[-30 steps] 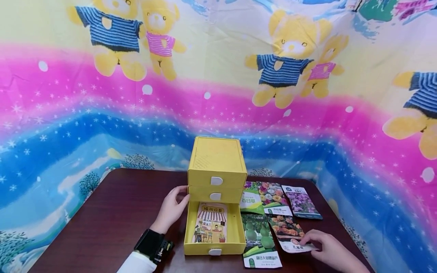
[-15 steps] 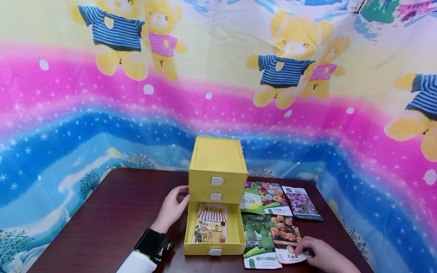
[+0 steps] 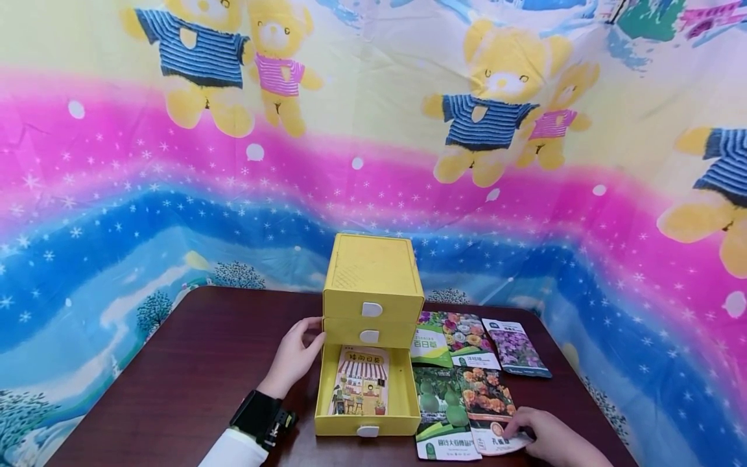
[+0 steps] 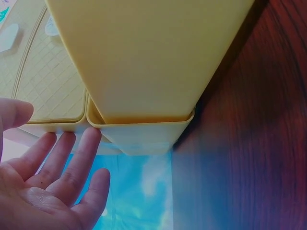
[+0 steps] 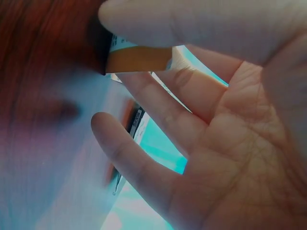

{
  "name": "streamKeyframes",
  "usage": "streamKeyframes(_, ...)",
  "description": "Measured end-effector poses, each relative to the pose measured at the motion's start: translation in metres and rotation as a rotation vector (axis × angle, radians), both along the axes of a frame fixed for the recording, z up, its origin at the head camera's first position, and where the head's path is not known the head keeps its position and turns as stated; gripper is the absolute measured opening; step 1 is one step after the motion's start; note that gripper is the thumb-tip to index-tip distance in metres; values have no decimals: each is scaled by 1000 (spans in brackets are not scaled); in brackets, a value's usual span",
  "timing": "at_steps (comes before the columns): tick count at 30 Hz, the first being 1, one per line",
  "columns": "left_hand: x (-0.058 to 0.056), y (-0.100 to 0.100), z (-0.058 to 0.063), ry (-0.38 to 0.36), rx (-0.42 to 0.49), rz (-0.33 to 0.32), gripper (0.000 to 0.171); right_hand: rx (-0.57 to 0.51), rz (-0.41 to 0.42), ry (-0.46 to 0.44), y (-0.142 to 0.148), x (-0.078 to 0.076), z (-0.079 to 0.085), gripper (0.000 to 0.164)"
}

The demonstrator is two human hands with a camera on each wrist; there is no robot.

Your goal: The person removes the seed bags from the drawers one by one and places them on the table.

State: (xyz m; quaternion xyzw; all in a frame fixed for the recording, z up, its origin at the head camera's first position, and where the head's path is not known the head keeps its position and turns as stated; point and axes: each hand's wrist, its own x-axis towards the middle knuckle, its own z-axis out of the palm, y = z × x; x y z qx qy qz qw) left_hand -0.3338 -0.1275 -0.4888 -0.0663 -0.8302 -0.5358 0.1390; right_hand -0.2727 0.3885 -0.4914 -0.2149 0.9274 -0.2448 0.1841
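Observation:
A yellow drawer box [image 3: 373, 272] stands on the table with its bottom drawer [image 3: 401, 389] pulled out. Inside that drawer lies a seed packet with a striped awning [image 3: 360, 383]. My left hand [image 3: 292, 358] rests on the box's left side; in the left wrist view its fingertips [image 4: 91, 139] touch the wall while the thumb stands apart. At the lower right, my right hand [image 3: 554, 436] pinches the lower right corner of an orange-flower seed packet [image 3: 487, 397]. The right wrist view shows the thumb [image 5: 139, 21] on one side of the packet's edge [image 5: 139, 58] and fingers on the other.
Right of the box lie a green gourd packet [image 3: 442, 405], a green-and-white packet [image 3: 430, 344], a mixed-rose packet [image 3: 469, 337] and a purple-flower packet [image 3: 516, 347]. A patterned cloth [image 3: 373, 188] hangs behind the dark wooden table [image 3: 192, 363].
My right hand has drawn the orange-flower packet left and toward me, straightening it beside the gourd packet, which it slightly overlaps. The left hand has kept its place on the box.

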Motion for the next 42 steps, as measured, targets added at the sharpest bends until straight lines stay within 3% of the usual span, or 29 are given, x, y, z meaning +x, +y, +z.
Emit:
streamKeyframes(8,0,0,1,1,2,-4,38,61,-46,-16,-5,2,3,40)
streamKeyframes(16,0,-1,0,9,1,-7,38,52,-87,-54,-8,3,5,25)
streamKeyframes(21,0,-1,1,7,1,-6,37,41,-52,-29,-6,3,6,15)
streamKeyframes(28,0,0,1,-9,8,-9,37,-9,-6,-20,-7,-1,12,14)
streamKeyframes(31,0,0,1,-16,5,-9,38,11,-20,36,-17,-4,20,14)
streamKeyframes(35,1,0,1,-8,10,-13,38,42,-4,184,-41,-5,37,16)
streamKeyframes(42,1,0,-7,96,-12,-12,39,55,125,398,-100,-8,66,13)
